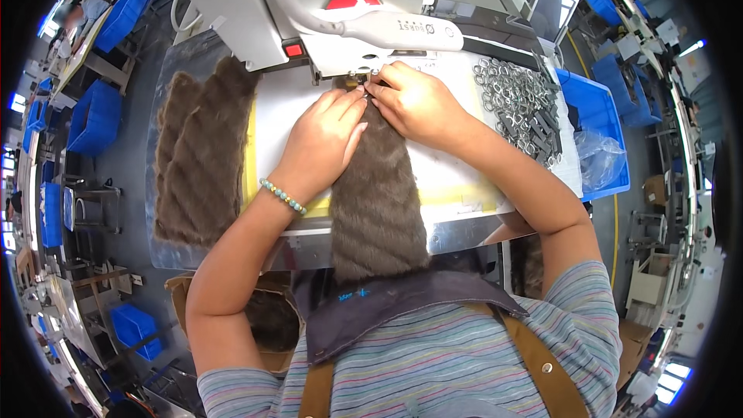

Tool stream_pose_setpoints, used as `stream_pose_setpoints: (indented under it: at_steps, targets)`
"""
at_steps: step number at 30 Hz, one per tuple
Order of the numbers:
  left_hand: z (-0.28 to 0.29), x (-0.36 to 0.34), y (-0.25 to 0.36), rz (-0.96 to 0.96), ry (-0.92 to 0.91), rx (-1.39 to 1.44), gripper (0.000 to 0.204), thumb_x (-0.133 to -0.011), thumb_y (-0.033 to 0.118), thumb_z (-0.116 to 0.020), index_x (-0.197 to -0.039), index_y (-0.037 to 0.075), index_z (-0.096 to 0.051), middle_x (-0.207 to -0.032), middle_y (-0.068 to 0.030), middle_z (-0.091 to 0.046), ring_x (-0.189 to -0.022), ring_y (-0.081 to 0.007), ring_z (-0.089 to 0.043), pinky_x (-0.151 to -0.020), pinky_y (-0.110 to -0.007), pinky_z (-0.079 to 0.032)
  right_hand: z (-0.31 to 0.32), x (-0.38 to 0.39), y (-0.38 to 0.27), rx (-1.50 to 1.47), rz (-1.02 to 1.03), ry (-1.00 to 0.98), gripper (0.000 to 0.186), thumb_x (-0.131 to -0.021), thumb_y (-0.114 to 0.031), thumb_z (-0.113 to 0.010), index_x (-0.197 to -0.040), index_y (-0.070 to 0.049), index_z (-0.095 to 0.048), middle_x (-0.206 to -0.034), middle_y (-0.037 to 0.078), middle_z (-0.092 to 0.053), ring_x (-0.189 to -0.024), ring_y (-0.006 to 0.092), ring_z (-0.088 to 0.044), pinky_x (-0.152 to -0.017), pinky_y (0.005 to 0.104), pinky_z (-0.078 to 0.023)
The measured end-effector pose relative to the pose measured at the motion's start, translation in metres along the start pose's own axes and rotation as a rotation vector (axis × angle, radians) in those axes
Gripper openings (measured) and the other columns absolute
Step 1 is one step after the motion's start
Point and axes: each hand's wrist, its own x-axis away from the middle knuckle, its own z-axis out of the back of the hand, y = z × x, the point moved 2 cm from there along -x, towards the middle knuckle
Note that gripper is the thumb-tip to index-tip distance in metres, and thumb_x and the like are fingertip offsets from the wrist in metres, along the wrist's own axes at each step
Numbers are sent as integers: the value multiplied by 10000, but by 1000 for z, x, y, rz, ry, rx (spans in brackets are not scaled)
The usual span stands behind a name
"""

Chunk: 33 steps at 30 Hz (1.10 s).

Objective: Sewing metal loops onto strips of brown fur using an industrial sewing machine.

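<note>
A long brown fur piece (379,201) runs from the presser-foot area of a white sewing machine (232,11) down over the table's front edge to my apron. My left hand (321,139), with a beaded bracelet at the wrist, has its fingers pressed together on the narrow far end of the fur. From the right, my right hand (422,104) pinches that same end, its fingertips meeting the left ones just below the needle. Something small and dark shows between the fingertips, mostly hidden.
More brown fur pieces (205,155) lie stacked at the table's left. Metal rings (503,81) and small dark strips (542,128) are heaped at the right. Past them hangs a blue bin (592,101) with clear plastic. A box (182,302) holding fur stands below left.
</note>
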Motion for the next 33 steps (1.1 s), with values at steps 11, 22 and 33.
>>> stream_pose_setpoints:
  at_steps: [11,22,33]
  targets:
    - [7,3,0,-5,-3,0,307,-926,116,-743,-1184,-45,-699,-1290,-170,-711,-1163,-332,-651,-1026,-419,-542,3,-1,-8,19,26,-26,261,-858,-56,-762,-1113,-5,-761,-1061,78,-692,-950,265,-689,-815,366,-604]
    - [30,4,-7,76,12,-3,220,-922,169,-762,-1060,0,-738,-1069,-121,-749,-1006,-298,-700,-881,-401,-576,10,-7,-15,117,17,-26,174,-831,-123,-796,-986,-54,-756,-923,41,-673,-843,240,-693,-739,360,-594]
    - [27,5,-18,421,34,288,239,-936,166,-788,-1082,-17,-739,-943,-145,-753,-841,-244,-728,-770,-346,-578,10,-12,-30,281,108,63,118,-805,-116,-769,-807,-103,-651,-823,30,-619,-738,210,-669,-628,355,-552]
